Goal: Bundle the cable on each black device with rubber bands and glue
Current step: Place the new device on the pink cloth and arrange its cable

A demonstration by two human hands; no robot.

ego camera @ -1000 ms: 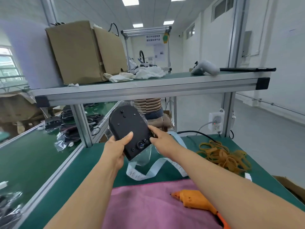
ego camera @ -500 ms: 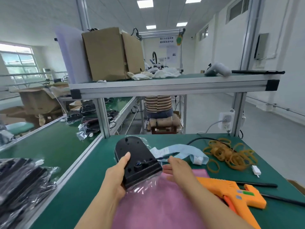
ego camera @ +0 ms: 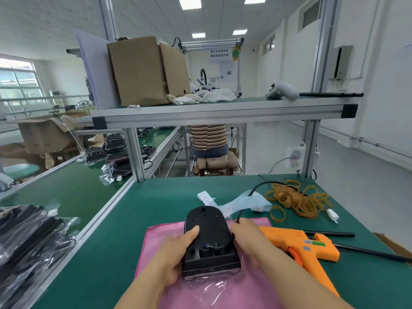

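The green table point(ego camera: 156, 197) carries a pink cloth point(ego camera: 160, 241) at its near edge. An orange glue gun point(ego camera: 312, 248) lies on the cloth's right side, partly on the bare table. The black device point(ego camera: 207, 224) sits on the cloth at its middle, over a clear plastic bag point(ego camera: 207, 286). The left hand point(ego camera: 178, 253) grips its left side, thumb on top and fingers curled underneath. The right hand point(ego camera: 247, 239) grips its right edge with fingers curled. A heap of rubber bands point(ego camera: 294, 199) lies far right. A thin black cable point(ego camera: 240, 212) rises just beyond the right hand.
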